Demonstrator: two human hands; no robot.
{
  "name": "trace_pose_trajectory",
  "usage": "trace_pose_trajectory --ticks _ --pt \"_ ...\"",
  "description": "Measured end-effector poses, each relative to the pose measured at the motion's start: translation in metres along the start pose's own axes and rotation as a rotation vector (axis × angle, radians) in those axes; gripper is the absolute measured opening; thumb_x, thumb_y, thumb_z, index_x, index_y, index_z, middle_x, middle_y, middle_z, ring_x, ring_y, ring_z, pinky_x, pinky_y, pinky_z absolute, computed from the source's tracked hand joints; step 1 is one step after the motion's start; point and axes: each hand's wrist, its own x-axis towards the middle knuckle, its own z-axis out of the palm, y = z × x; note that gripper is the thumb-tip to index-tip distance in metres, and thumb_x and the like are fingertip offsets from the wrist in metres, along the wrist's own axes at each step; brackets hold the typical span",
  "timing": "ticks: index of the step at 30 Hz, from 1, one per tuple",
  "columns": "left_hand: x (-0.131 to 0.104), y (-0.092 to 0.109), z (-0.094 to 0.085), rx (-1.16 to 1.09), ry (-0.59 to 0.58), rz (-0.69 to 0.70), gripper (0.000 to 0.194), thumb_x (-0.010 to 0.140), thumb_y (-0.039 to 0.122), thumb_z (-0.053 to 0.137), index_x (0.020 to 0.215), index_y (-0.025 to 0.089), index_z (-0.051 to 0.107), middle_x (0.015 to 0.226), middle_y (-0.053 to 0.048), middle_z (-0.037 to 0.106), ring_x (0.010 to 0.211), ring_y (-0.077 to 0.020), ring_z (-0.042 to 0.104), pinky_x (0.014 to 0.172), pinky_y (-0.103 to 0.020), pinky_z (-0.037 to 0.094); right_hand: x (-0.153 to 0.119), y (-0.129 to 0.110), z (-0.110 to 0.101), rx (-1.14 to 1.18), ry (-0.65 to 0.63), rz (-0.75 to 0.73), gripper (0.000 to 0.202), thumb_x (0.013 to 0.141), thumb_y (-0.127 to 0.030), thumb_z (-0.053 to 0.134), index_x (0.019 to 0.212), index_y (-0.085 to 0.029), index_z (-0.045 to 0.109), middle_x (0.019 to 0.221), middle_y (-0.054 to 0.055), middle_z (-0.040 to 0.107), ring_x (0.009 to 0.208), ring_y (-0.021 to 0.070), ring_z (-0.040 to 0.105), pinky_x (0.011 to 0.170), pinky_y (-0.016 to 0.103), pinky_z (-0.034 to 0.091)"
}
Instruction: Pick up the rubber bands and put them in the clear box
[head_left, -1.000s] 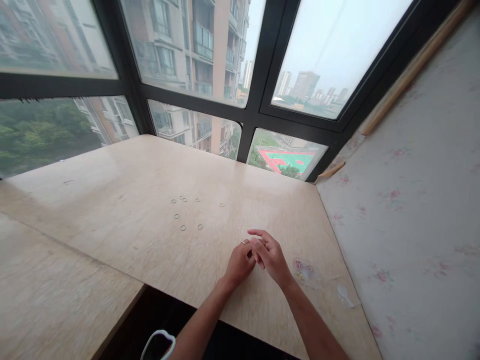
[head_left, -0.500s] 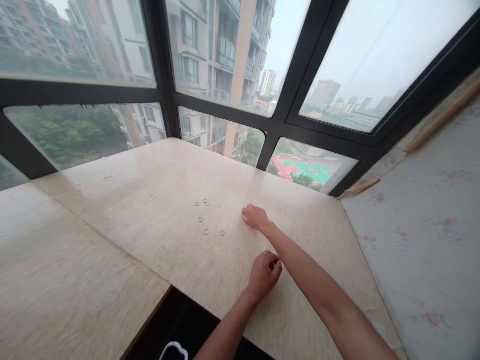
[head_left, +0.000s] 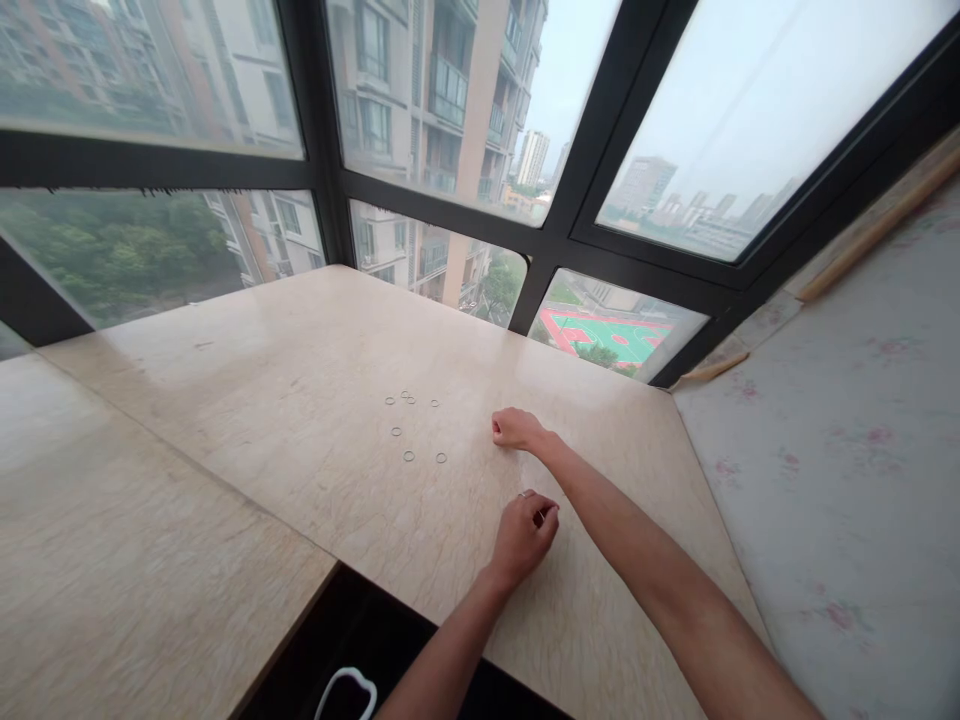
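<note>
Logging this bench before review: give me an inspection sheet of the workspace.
Surface: beige marble-look table, glossy, in a window corner.
Job's things: small rings scattered loose, left of the right hand.
Clutter: nothing seen.
Hands: right hand closed, knuckles on the table; left hand curled, something small at its fingertips, too small to tell.
Cables: white loop at the bottom edge, unclear.
Surroundings: dark window frame, floral wall.

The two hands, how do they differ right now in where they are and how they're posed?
The right hand is stretched farther out, beside the small rings on the tabletop; the left hand sits nearer the body. The right hand's fingers curl down onto the surface; the left pinches a small ring-like thing. Both are loosely closed.
</note>
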Motion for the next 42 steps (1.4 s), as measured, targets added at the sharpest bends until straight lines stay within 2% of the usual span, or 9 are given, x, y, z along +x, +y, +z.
trace_pose_trajectory --ticks 5,8,11,15,19,24,28,36,42 --pt "0.0 -0.001 0.0 0.033 0.007 0.003 0.018 0.084 0.02 0.05 0.079 0.015 0.067 0.076 -0.006 0.063 0.071 -0.015 0.054 0.068 -0.029 0.04 -0.021 0.003 -0.003 0.256 0.104 -0.035 0.004 0.068 -0.015 0.06 0.069 -0.014 0.056 0.07 0.001 0.059 0.066 0.0122 0.051 0.061 0.024 0.038" --pt "0.001 0.0 -0.001 0.004 0.033 0.019 0.018 0.084 0.02 0.05 0.079 0.015 0.067 0.077 -0.005 0.064 0.072 -0.0145 0.055 0.069 -0.029 0.04 -0.049 0.001 -0.003 0.492 0.247 -0.024 0.004 0.07 -0.018 0.055 0.072 -0.015 0.052 0.071 0.0 0.057 0.065 0.0102 0.049 0.06 0.021 0.037" --pt "0.001 0.0 -0.001 -0.032 0.049 0.019 0.018 0.084 0.02 0.05 0.082 0.015 0.067 0.079 -0.005 0.064 0.072 -0.0137 0.056 0.069 -0.027 0.041 -0.091 0.0 0.002 0.735 0.395 0.059 0.013 0.079 -0.029 0.047 0.079 -0.017 0.046 0.071 -0.001 0.053 0.06 0.0087 0.046 0.054 0.019 0.038" --pt "0.002 0.0 -0.001 -0.01 0.037 0.028 0.019 0.086 0.024 0.049 0.082 0.015 0.066 0.08 -0.005 0.065 0.074 -0.0138 0.056 0.07 -0.028 0.042 -0.164 0.004 0.014 0.949 0.531 0.22 0.026 0.086 -0.044 0.041 0.081 -0.019 0.039 0.059 -0.005 0.039 0.045 0.0069 0.032 0.041 0.019 0.029" --pt "0.003 -0.002 -0.002 0.001 0.024 0.043 0.021 0.086 0.027 0.05 0.083 0.015 0.066 0.082 -0.006 0.065 0.076 -0.0141 0.058 0.072 -0.028 0.043 -0.245 0.016 0.031 0.878 0.678 0.465 0.029 0.084 -0.045 0.051 0.077 -0.017 0.047 0.053 -0.006 0.038 0.045 0.0075 0.032 0.044 0.02 0.025" --pt "0.004 -0.001 -0.003 0.011 0.008 0.057 0.022 0.087 0.029 0.049 0.084 0.015 0.066 0.085 -0.007 0.066 0.078 -0.0149 0.059 0.072 -0.028 0.045 -0.318 0.029 0.057 0.6 0.677 0.694 0.027 0.082 -0.042 0.052 0.074 -0.017 0.054 0.045 -0.006 0.034 0.043 0.0092 0.033 0.048 0.022 0.026" --pt "0.004 -0.002 -0.003 0.026 0.006 0.077 0.022 0.086 0.029 0.05 0.084 0.015 0.067 0.084 -0.006 0.067 0.077 -0.0149 0.06 0.069 -0.027 0.045 -0.332 0.035 0.071 0.521 0.683 0.758 0.026 0.081 -0.042 0.05 0.073 -0.018 0.057 0.043 -0.006 0.035 0.042 0.0102 0.035 0.05 0.023 0.026" --pt "0.003 -0.003 -0.001 0.057 0.026 0.099 0.02 0.086 0.029 0.052 0.082 0.016 0.067 0.082 -0.005 0.067 0.076 -0.0146 0.061 0.068 -0.026 0.046 -0.316 0.041 0.083 0.486 0.704 0.784 0.027 0.081 -0.04 0.047 0.08 -0.018 0.062 0.044 -0.005 0.037 0.043 0.0111 0.037 0.05 0.024 0.023" --pt "0.003 -0.002 0.0 0.077 0.026 0.094 0.019 0.086 0.028 0.052 0.083 0.016 0.067 0.083 -0.005 0.066 0.076 -0.0145 0.061 0.068 -0.026 0.046 -0.321 0.04 0.091 0.531 0.758 0.749 0.034 0.084 -0.041 0.047 0.091 -0.016 0.068 0.044 -0.006 0.034 0.042 0.0105 0.034 0.047 0.024 0.025"
